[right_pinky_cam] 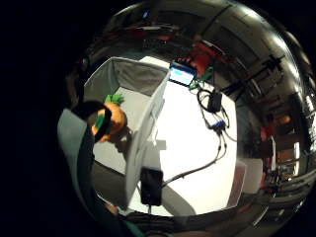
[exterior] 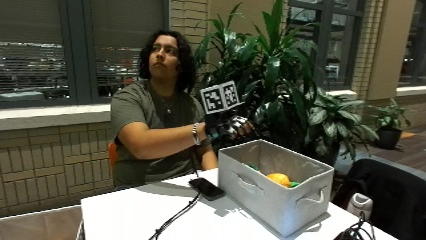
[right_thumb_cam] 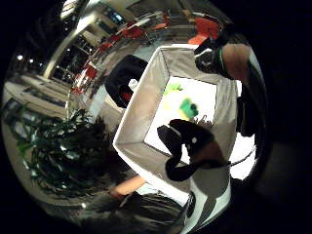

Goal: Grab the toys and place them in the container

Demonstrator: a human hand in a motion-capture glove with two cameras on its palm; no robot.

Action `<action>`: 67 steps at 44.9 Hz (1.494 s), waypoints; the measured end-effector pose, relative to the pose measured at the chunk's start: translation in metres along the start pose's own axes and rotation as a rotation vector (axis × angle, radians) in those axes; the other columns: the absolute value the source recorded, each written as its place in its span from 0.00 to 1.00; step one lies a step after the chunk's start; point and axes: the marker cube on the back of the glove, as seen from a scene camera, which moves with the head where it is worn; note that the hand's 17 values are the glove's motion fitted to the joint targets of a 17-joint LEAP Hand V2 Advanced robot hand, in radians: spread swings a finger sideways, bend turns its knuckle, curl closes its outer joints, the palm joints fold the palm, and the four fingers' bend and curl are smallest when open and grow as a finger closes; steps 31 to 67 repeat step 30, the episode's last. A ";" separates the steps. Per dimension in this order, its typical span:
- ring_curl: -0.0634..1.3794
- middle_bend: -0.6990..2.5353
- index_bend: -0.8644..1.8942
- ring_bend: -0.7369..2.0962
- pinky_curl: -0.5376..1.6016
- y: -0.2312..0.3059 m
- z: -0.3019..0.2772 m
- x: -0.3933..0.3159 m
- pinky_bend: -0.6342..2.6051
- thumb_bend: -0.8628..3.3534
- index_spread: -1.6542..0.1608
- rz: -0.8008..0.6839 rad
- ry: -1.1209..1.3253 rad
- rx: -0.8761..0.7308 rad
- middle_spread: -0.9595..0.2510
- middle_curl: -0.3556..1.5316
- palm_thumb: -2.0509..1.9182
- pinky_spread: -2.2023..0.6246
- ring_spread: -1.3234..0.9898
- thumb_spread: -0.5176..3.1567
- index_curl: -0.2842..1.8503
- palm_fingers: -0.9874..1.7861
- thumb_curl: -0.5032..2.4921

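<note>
White table (exterior: pixel 133 212): container (exterior: pixel 273 197), phone (exterior: pixel 207 188)

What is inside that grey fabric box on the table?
The grey fabric box holds an orange carrot toy with green leaves and another green toy. The box walls hide part of the floor, so more toys could be there.

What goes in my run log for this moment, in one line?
right hand: above grey container, holding nothing | orange toy: in container | phone: on table
</note>
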 end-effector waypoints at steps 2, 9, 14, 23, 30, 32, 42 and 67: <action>0.82 0.67 0.57 0.87 0.73 0.015 -0.006 0.011 0.71 0.20 0.72 -0.027 -0.015 0.005 0.31 0.87 0.58 0.58 0.27 0.50 0.37 0.49 0.23; 0.73 0.59 0.55 0.82 0.65 0.101 -0.026 0.057 0.63 0.20 0.71 -0.082 -0.080 0.039 0.36 0.80 0.56 0.61 0.31 0.49 0.36 0.50 0.23; 0.65 0.53 0.53 0.77 0.59 0.152 -0.028 0.089 0.60 0.20 0.71 -0.060 -0.078 0.012 0.40 0.73 0.54 0.62 0.35 0.49 0.35 0.50 0.23; 0.56 0.44 0.53 0.69 0.53 0.226 -0.016 0.136 0.53 0.20 0.70 0.013 -0.053 -0.073 0.47 0.65 0.52 0.67 0.39 0.48 0.36 0.40 0.23; 0.51 0.40 0.53 0.65 0.49 0.257 -0.012 0.152 0.49 0.20 0.70 0.075 0.005 -0.111 0.52 0.60 0.51 0.71 0.40 0.47 0.35 0.39 0.24; 0.51 0.40 0.53 0.65 0.49 0.257 -0.012 0.152 0.49 0.20 0.70 0.075 0.005 -0.111 0.52 0.60 0.51 0.71 0.40 0.47 0.35 0.39 0.24; 0.51 0.40 0.53 0.65 0.49 0.257 -0.012 0.152 0.49 0.20 0.70 0.075 0.005 -0.111 0.52 0.60 0.51 0.71 0.40 0.47 0.35 0.39 0.24; 0.51 0.40 0.53 0.65 0.49 0.257 -0.012 0.152 0.49 0.20 0.70 0.075 0.005 -0.111 0.52 0.60 0.51 0.71 0.40 0.47 0.35 0.39 0.24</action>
